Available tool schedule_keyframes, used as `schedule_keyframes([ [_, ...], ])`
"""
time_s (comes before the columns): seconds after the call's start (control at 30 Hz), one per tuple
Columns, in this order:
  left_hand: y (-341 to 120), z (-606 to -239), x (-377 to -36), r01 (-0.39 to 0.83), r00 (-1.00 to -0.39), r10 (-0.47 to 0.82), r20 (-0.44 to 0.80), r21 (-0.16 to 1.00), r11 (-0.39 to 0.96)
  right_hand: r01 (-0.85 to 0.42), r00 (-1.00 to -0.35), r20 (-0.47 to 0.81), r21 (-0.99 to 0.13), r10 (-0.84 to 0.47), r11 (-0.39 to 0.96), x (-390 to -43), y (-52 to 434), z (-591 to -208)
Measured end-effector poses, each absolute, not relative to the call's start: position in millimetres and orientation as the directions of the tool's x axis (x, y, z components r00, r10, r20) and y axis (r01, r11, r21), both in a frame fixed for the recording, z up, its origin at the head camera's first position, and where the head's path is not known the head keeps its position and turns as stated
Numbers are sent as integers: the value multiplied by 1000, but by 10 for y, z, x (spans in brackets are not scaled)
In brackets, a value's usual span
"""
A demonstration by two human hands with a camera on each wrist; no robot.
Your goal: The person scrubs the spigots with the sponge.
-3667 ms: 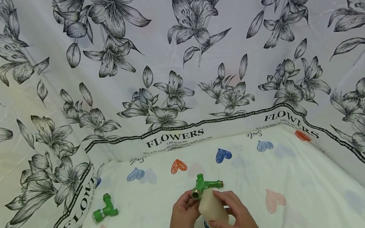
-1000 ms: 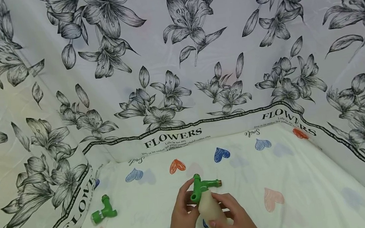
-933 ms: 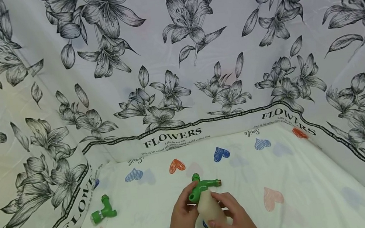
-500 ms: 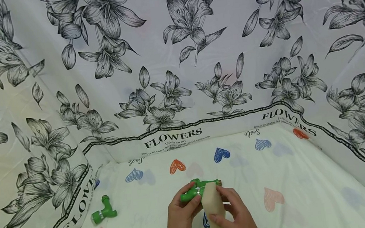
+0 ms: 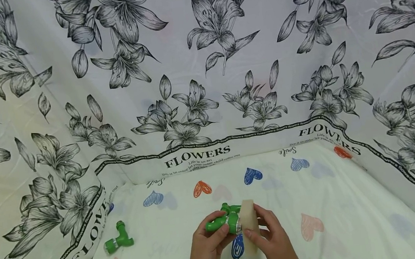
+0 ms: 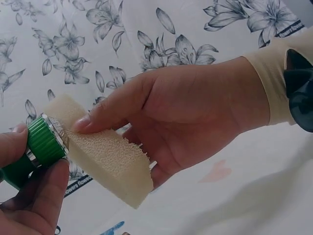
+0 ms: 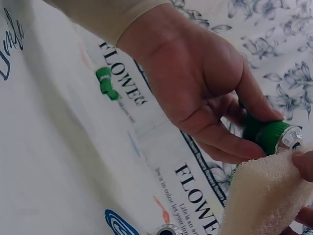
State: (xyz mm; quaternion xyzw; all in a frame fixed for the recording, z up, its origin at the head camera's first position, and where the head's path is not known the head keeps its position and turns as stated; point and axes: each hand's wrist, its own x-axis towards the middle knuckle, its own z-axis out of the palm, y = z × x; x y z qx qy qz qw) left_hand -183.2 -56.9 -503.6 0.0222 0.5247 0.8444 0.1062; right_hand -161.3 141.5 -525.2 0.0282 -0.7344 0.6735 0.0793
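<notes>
My left hand grips a green plastic tap, thumb and fingers around its ribbed knob. A silver rim on the knob faces right. My right hand pinches a thick beige sponge between thumb and fingers. In the left wrist view the sponge has a rough, porous face and lies against the knob's silver rim. The right wrist view shows the tap's knob right at the sponge's top edge. Part of the tap's body is hidden behind the sponge and the left hand.
A second green tap lies at the left on the white cloth printed with hearts. Behind and at the sides hangs a flower-printed curtain, its black-edged border meeting the cloth.
My left hand has turned the tap so its knob's silver rim faces right. My right hand has tilted the sponge more upright and moved it slightly right. The second tap stays put.
</notes>
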Motion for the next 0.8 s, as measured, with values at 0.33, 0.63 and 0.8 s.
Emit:
schedule_keyframes([
  [0.33,-539,-5077,-1854,-139,-981,184,-66,897,-420,-165,-986,164,-986,17,-21,-1538,1371,-5232],
  [0.63,-494,-5148,-1899,-94,-994,96,-58,898,-429,-202,-979,202,-977,-2,71,-1456,1311,-5145],
  [0.8,-492,-5144,-1899,-96,-993,97,-60,901,-423,-227,-974,228,-968,-3,109,-1475,1330,-5147],
])
